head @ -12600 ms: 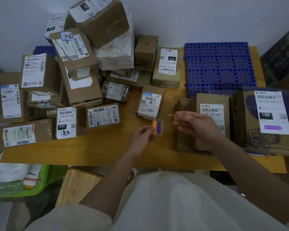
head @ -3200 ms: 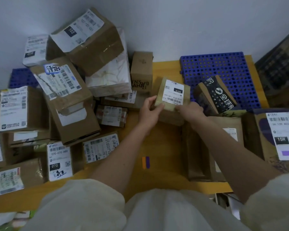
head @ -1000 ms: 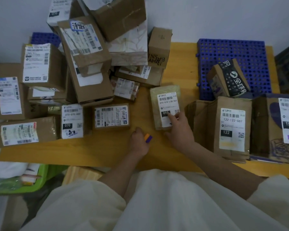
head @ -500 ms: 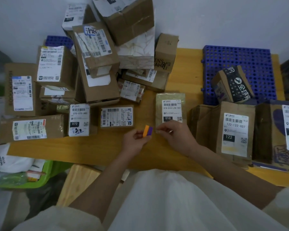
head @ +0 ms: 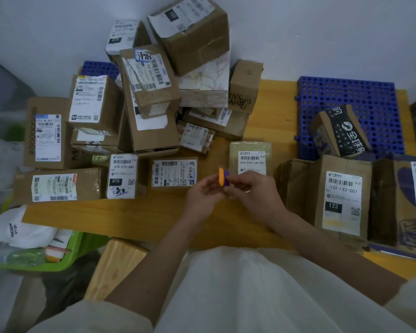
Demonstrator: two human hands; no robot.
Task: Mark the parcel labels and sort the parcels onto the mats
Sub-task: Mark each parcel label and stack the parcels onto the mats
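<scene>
- Left hand (head: 203,197): raised over the wooden table (head: 226,222), thumb and fingers pinching a small orange-and-purple sticker pad (head: 223,177).
- Right hand (head: 252,195): fingertips curled onto the purple side of the same pad; whether they have a sheet pinched cannot be told.
- Parcel, pale green, label 010-010-L30-551 (head: 250,157): flat on the table just behind the hands, partly hidden by the right hand.
- Blue perforated mat (head: 346,92): far right of the table; holds one tilted carton wrapped in black printed tape (head: 340,132).
- Brown parcel, label 122-122-C07 (head: 341,200): near right edge, just beside a purple-printed carton (head: 399,203) cut off by the frame.
- Unsorted heap (head: 154,97): cardboard cartons stacked at the left and rear, over a second blue mat (head: 97,68) that shows only at one corner.
- Parcel, label 070-070-A80 (head: 123,176): front of the heap.
- Green bin (head: 77,251): below the table's left edge; contains a white bag and mixed items, indistinct.
</scene>
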